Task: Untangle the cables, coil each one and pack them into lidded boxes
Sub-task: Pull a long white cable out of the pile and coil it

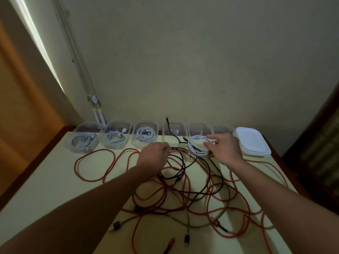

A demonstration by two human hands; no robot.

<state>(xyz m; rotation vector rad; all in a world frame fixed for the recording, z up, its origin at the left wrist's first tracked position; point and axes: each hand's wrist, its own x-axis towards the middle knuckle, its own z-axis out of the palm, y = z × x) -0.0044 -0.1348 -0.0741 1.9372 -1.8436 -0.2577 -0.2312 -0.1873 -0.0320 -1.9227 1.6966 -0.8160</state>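
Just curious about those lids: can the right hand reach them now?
Probably yes: the lids sit just beside the right hand with nothing between, though it holds a white coil.

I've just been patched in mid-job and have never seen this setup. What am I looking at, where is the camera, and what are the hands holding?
There is no machine here. A person is working with two bare hands, and the single picture comes from a camera worn on their head, looking forward and down. The left hand seems to grip a black cable. The right hand holds a coiled white cable near the row of boxes. On the cream table lies a tangle of red cables and dark ones. Six clear boxes stand open along the wall, and each of the three on the left holds a white coil. A stack of white lids sits at the right end.
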